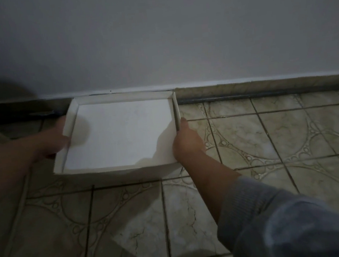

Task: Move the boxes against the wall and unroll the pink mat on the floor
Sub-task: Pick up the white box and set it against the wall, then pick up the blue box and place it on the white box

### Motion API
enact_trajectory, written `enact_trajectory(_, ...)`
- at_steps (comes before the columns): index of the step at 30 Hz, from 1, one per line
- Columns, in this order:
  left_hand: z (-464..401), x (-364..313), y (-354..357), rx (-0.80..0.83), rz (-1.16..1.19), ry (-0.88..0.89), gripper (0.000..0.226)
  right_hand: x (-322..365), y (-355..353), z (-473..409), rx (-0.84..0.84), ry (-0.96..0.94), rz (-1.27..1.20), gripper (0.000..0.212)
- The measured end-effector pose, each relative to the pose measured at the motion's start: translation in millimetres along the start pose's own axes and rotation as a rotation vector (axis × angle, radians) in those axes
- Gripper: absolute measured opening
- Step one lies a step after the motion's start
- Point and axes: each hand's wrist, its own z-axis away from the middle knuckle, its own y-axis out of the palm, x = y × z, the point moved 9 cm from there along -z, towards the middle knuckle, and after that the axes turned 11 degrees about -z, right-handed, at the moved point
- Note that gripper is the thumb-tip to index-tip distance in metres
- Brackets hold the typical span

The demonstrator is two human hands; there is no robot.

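A shallow white open box (122, 132) lies on the tiled floor with its far edge at the foot of the grey wall (156, 37). My left hand (54, 141) grips the box's left wall, thumb over the rim. My right hand (186, 139) holds the right wall near the front corner, fingers along the outside. The box looks empty inside. No pink mat is in view.
Patterned beige floor tiles (268, 140) spread to the right and toward me. A dark skirting strip (264, 93) runs along the wall's base. A pale rod or edge (21, 202) slants down the left side. The room is dim.
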Motion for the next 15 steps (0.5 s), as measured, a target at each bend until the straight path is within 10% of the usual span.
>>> enact_trajectory(6, 22.5, -71.4, -15.7, -0.3, -0.22, 0.184, 0.066, -32.5, -95.9, 41.6, -0.058, -0.118, -0.203, 0.062)
enact_trajectory(15, 236.5, -387.3, 161.5, 0.088, -0.174, 0.972, 0.056, -236.9, -293.7, 235.3, -0.529, 0.143, -0.246, 0.057)
